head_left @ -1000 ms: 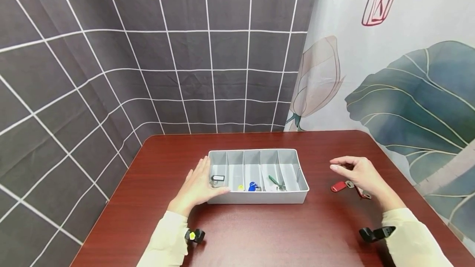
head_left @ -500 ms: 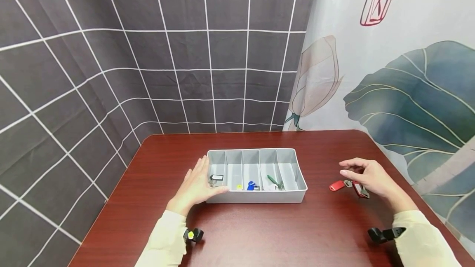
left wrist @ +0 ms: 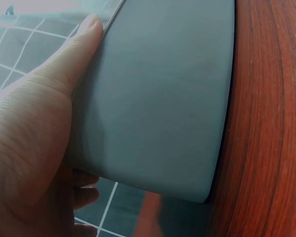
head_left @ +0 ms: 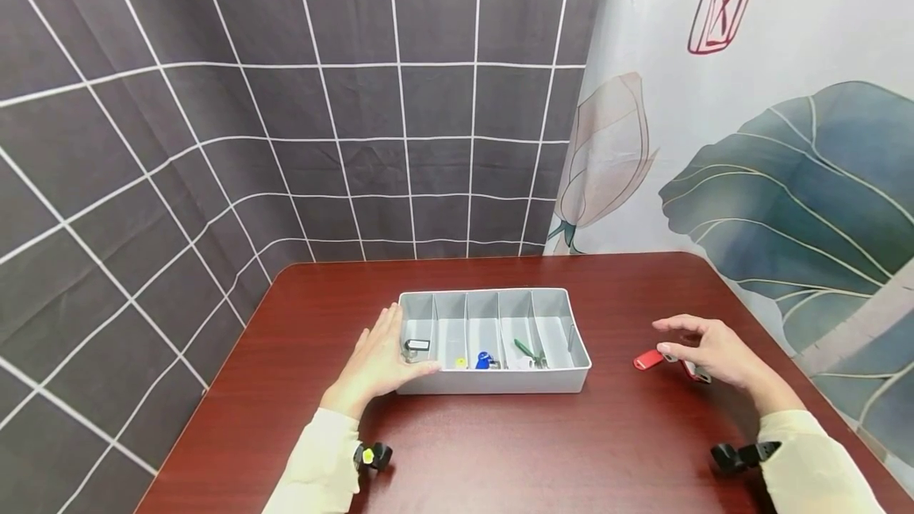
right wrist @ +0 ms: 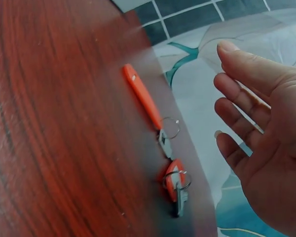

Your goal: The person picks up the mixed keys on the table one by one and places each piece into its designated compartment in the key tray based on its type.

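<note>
My left hand [head_left: 377, 359] rests at the left end of a grey divided tray [head_left: 493, 381]. Its fingers lie straight along the end wall, and the thumb [left wrist: 81, 42] touches the front rim. Over at the right, my right hand [head_left: 721, 354] hovers above two keys with red tags, relaxed and holding nothing. One red key tag [right wrist: 144, 101] lies farther left; the other red key tag [right wrist: 173, 170], with its key [right wrist: 180, 200], is partly hidden under the hand in the head view.
Inside the tray's compartments are a black-and-white tag [head_left: 417, 345], a small yellow piece [head_left: 461, 362], a blue key tag [head_left: 485, 360] and a green tag [head_left: 524, 349]. The reddish-brown table [head_left: 500, 450] meets a dark gridded curtain [head_left: 357, 101] behind.
My right hand has moved right and slightly down, coming over the red-tagged keys. The left hand stays on the tray.
</note>
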`<state>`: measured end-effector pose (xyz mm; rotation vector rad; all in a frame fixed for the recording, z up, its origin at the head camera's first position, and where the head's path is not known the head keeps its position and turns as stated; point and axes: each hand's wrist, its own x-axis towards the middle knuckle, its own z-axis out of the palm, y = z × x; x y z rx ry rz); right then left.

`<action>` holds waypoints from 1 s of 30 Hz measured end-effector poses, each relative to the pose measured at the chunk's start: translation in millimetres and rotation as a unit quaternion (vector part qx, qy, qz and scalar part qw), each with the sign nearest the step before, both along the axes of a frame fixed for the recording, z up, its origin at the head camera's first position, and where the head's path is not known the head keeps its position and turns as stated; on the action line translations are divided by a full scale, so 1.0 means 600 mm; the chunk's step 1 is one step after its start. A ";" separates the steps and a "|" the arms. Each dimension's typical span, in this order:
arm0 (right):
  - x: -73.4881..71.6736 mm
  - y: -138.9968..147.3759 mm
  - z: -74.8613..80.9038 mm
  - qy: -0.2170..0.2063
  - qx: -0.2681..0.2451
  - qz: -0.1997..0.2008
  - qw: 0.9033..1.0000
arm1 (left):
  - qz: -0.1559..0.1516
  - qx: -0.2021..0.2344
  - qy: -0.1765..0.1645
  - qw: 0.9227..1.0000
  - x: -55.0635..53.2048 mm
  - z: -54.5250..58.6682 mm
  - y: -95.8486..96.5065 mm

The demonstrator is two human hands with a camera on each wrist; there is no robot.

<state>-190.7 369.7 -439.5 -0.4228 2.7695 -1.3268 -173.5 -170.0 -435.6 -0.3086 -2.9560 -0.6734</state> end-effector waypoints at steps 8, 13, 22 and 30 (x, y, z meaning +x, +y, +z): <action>-0.004 0.002 -0.011 -0.026 -0.003 0.008 1.000 | 0.002 -0.002 0.001 1.000 0.002 -0.001 0.000; -0.006 0.000 -0.016 0.007 0.006 0.009 1.000 | 0.001 -0.004 0.002 1.000 0.002 0.000 0.000; -0.017 0.009 -0.040 0.139 0.099 0.022 0.985 | -0.001 -0.001 0.008 1.000 0.001 0.002 0.001; -0.019 0.009 -0.054 0.173 0.152 0.025 0.973 | 0.000 -0.002 0.005 1.000 -0.001 0.002 0.002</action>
